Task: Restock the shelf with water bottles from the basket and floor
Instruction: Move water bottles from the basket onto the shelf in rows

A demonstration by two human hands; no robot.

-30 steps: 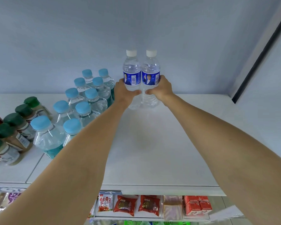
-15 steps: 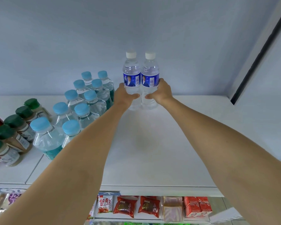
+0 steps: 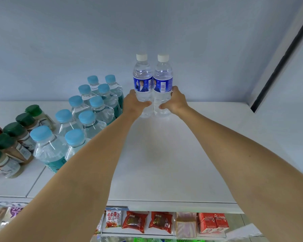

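Note:
Two clear water bottles with white caps and blue labels stand upright, side by side, at the back of the white top shelf [image 3: 164,163] against the wall. My left hand [image 3: 134,103] is wrapped around the lower part of the left bottle [image 3: 142,79]. My right hand [image 3: 177,102] grips the lower part of the right bottle [image 3: 163,79]. Both bottles touch each other. Their bases seem to rest on the shelf, though my fingers partly hide them. The basket and floor are out of view.
Two rows of blue-capped water bottles [image 3: 87,117] stand left of my left arm. Green-capped brown bottles [image 3: 12,137] line the far left. A lower shelf holds snack packets [image 3: 135,221] and red cartons [image 3: 212,222]. A wall corner with a dark strip [image 3: 278,58] rises at right.
Both hands pushed the two bottles slightly farther back and lower onto the shelf; the labels have turned a little. My grip on both stays the same.

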